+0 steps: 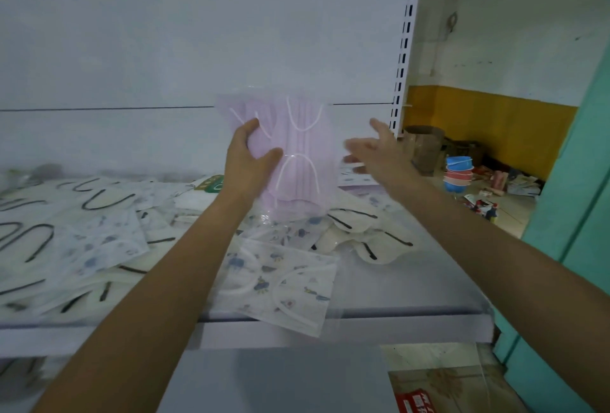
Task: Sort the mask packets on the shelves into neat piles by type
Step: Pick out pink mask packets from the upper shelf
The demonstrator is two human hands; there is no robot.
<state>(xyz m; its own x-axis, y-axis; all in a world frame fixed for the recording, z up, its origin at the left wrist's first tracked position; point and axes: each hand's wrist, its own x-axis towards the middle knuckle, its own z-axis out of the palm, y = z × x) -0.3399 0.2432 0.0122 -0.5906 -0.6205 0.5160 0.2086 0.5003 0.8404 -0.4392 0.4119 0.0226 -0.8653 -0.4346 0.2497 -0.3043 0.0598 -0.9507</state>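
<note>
Shelf strewn with mask packets; left hand grips lilac packet, right hand spread open; cluttered floor beyond.

The white shelf carries a loose litter of mask packets. Cream packets with black loops cover its left side, and a smaller cream heap lies right of centre. Printed packets lie mixed among them. One front packet, also printed, overhangs the shelf's front edge. A green-labelled packet lies near the back.
</note>
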